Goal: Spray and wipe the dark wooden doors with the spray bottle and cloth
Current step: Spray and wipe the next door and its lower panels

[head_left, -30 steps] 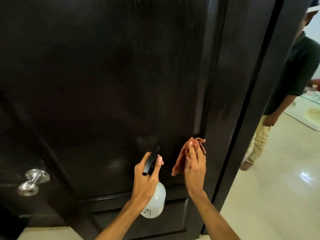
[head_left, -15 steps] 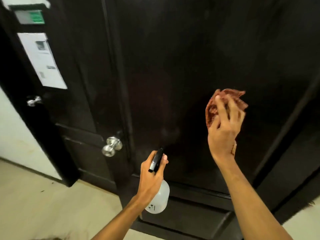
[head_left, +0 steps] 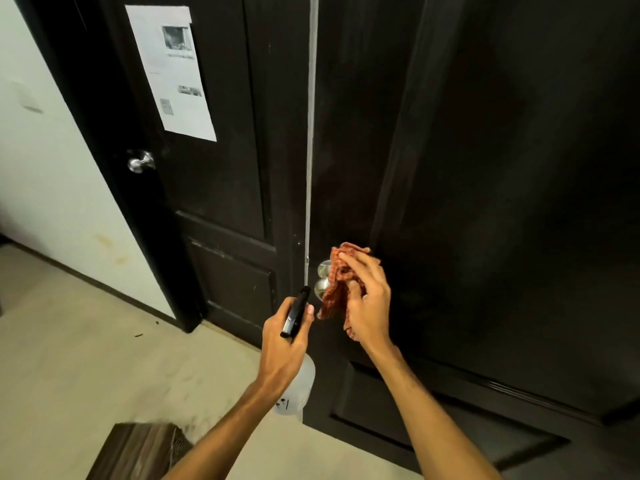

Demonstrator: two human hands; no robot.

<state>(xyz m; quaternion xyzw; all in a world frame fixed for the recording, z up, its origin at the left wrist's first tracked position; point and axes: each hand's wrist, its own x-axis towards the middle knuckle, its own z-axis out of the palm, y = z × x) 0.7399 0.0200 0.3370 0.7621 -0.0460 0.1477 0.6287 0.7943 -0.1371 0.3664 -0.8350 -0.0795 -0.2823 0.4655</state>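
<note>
Presently left hand (head_left: 282,344) grips spray bottle (head_left: 300,382), right hand (head_left: 367,306) clutches cloth (head_left: 334,292) against doorknob (head_left: 320,288); print on posted sheet (head_left: 173,71) unreadable.

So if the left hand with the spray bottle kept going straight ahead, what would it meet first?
Probably the round silver metal knob on the dark wooden door, just past the black nozzle of the clear plastic spray bottle, though depth is unclear.

Your left hand (head_left: 281,348) hides most of the spray bottle (head_left: 305,379), the cloth (head_left: 337,289) covers half the knob (head_left: 323,269), and the paper (head_left: 173,71) print's too blurry to read tbh.
</note>
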